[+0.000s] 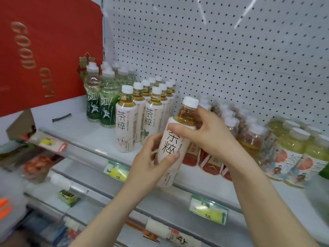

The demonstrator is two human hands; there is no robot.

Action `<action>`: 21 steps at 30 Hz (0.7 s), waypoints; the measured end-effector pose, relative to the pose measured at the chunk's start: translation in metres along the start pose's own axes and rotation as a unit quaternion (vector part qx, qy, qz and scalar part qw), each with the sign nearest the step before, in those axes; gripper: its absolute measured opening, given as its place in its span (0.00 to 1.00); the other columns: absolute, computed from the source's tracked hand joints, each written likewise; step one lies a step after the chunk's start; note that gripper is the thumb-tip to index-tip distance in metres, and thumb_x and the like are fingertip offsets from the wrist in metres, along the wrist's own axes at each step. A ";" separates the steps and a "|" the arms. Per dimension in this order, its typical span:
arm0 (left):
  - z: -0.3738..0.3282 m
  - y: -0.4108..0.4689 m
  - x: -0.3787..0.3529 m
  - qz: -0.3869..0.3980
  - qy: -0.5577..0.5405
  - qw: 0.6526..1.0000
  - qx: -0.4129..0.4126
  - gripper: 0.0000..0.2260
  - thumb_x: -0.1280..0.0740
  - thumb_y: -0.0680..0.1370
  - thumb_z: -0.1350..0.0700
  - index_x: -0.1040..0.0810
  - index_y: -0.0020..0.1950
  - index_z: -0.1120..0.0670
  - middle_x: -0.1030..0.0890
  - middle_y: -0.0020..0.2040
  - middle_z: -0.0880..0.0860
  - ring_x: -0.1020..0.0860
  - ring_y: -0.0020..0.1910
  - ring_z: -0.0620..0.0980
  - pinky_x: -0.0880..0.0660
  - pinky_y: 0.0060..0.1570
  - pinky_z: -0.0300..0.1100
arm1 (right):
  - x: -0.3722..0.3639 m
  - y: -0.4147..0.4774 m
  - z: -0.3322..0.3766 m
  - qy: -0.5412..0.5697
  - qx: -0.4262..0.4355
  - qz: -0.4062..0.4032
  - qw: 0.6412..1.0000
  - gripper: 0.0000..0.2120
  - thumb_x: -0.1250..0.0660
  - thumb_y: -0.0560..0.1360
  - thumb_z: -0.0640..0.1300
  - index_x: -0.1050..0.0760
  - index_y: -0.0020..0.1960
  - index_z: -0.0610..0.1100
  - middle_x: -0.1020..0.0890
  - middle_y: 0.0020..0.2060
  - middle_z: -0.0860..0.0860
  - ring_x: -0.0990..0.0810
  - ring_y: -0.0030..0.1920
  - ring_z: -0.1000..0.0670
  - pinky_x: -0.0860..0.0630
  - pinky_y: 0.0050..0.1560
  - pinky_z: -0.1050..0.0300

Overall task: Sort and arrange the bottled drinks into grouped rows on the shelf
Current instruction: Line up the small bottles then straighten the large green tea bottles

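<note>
Both the left hand and right hand clasp a white-labelled tea bottle, label outward, probably bound for the matching rows just left of it

A single head-worn wide-angle camera looks forward and down onto a white shop shelf from just in front of it, above the shelf board's level. It faces the pegboard back panel, whose lines tilt and bow with the lens. Both forearms enter from the bottom edge, and the left hand and right hand sit near mid-frame, close to the lens. Lower shelf edges with price tags fall away at lower left, blurred. There is no second view to share any part of the scene.
</note>
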State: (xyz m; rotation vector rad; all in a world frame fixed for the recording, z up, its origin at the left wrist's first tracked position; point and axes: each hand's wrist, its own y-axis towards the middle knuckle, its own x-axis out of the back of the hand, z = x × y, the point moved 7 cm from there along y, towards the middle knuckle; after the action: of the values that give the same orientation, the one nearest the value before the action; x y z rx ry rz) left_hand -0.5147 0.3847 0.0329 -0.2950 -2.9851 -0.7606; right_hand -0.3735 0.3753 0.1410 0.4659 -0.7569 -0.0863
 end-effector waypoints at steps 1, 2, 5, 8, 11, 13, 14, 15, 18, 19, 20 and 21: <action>-0.001 0.006 0.020 -0.023 0.032 0.999 -0.024 0.24 0.30 0.71 0.37 0.29 0.65 0.39 0.21 0.60 0.39 0.23 0.61 0.39 0.23 0.60 0.45 | -0.005 0.006 0.001 0.013 -0.003 -0.005 1.000 0.24 0.28 0.65 0.65 0.24 0.57 0.56 0.16 0.50 0.63 0.19 0.51 0.66 0.23 0.52 0.62; -0.001 0.013 0.044 -0.060 0.068 0.995 -0.046 0.23 0.31 0.72 0.38 0.29 0.66 0.41 0.23 0.61 0.39 0.24 0.62 0.40 0.25 0.61 0.44 | -0.010 0.013 0.001 0.024 -0.011 -0.012 1.000 0.26 0.27 0.65 0.64 0.25 0.59 0.56 0.16 0.51 0.63 0.20 0.52 0.66 0.23 0.53 0.64; 0.007 0.038 0.112 -0.147 0.142 0.977 -0.067 0.24 0.30 0.74 0.44 0.31 0.68 0.45 0.26 0.64 0.44 0.26 0.63 0.40 0.27 0.63 0.41 | -0.031 0.033 0.007 0.001 -0.022 -0.025 0.999 0.29 0.23 0.67 0.59 0.31 0.62 0.56 0.20 0.50 0.67 0.24 0.52 0.72 0.27 0.47 0.75; 0.029 0.070 0.141 -0.089 0.224 0.970 -0.016 0.32 0.27 0.72 0.46 0.36 0.74 0.47 0.29 0.68 0.48 0.28 0.64 0.44 0.28 0.64 0.45 | -0.064 0.050 0.011 -0.026 -0.021 -0.015 0.999 0.30 0.22 0.68 0.55 0.33 0.64 0.58 0.23 0.54 0.66 0.26 0.52 0.72 0.30 0.47 0.77; 0.044 0.088 0.138 -0.014 0.204 0.979 -0.008 0.33 0.24 0.71 0.50 0.35 0.73 0.46 0.26 0.65 0.43 0.25 0.62 0.46 0.26 0.63 0.53 | -0.082 0.060 0.011 -0.036 -0.021 -0.030 0.999 0.32 0.22 0.68 0.54 0.31 0.68 0.54 0.25 0.60 0.56 0.27 0.54 0.65 0.32 0.49 0.76; 0.052 0.094 0.138 0.003 0.189 0.982 -0.011 0.34 0.23 0.70 0.51 0.35 0.72 0.45 0.25 0.61 0.40 0.23 0.60 0.46 0.24 0.61 0.53 | -0.088 0.066 0.011 -0.035 -0.025 -0.035 0.999 0.31 0.22 0.68 0.53 0.29 0.67 0.53 0.24 0.59 0.55 0.26 0.56 0.63 0.29 0.51 0.71; 0.055 0.096 0.139 0.007 0.178 0.984 -0.009 0.34 0.23 0.71 0.52 0.36 0.72 0.44 0.25 0.61 0.39 0.23 0.59 0.46 0.23 0.60 0.53 | -0.090 0.067 0.011 -0.039 -0.029 -0.037 0.998 0.30 0.22 0.68 0.53 0.29 0.66 0.53 0.23 0.59 0.55 0.25 0.56 0.61 0.27 0.52 0.66; 0.059 0.098 0.139 0.013 0.166 0.986 -0.007 0.34 0.23 0.71 0.52 0.36 0.73 0.44 0.25 0.60 0.39 0.22 0.59 0.46 0.23 0.59 0.53 | -0.089 0.069 0.011 -0.046 -0.037 -0.045 0.997 0.29 0.22 0.68 0.53 0.29 0.65 0.54 0.23 0.58 0.56 0.24 0.55 0.61 0.26 0.53 0.63; 0.064 0.101 0.140 0.033 0.142 0.989 -0.012 0.34 0.24 0.71 0.52 0.37 0.72 0.42 0.25 0.58 0.38 0.22 0.56 0.43 0.22 0.58 0.50 | -0.088 0.071 0.007 -0.092 -0.075 -0.072 0.990 0.25 0.22 0.67 0.56 0.28 0.60 0.57 0.21 0.53 0.59 0.22 0.52 0.60 0.23 0.55 0.57; 0.065 0.102 0.140 0.037 0.138 0.990 -0.015 0.34 0.24 0.71 0.52 0.37 0.72 0.42 0.25 0.58 0.37 0.23 0.56 0.42 0.22 0.58 0.49 | -0.088 0.070 0.004 -0.103 -0.092 -0.075 0.988 0.24 0.23 0.68 0.57 0.26 0.60 0.55 0.20 0.52 0.59 0.21 0.53 0.57 0.23 0.56 0.55; 0.066 0.103 0.141 0.040 0.135 0.990 -0.017 0.34 0.24 0.71 0.52 0.37 0.72 0.42 0.25 0.58 0.37 0.23 0.56 0.41 0.22 0.58 0.47 | -0.090 0.069 0.003 -0.111 -0.105 -0.076 0.985 0.24 0.23 0.69 0.57 0.25 0.60 0.53 0.20 0.52 0.58 0.20 0.54 0.55 0.22 0.57 0.53; 0.067 0.104 0.142 0.043 0.130 0.990 -0.019 0.33 0.24 0.71 0.52 0.36 0.72 0.42 0.25 0.59 0.38 0.23 0.56 0.42 0.22 0.58 0.47 | -0.091 0.068 0.002 -0.116 -0.111 -0.077 0.984 0.23 0.24 0.69 0.56 0.25 0.61 0.51 0.19 0.52 0.57 0.20 0.54 0.54 0.22 0.58 0.51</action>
State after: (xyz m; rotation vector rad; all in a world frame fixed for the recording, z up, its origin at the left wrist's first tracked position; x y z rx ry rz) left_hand -0.6333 0.5307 0.0362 -0.2970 -2.6987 -0.7803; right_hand -0.4477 0.4570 0.1132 0.3021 -0.9281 -0.3709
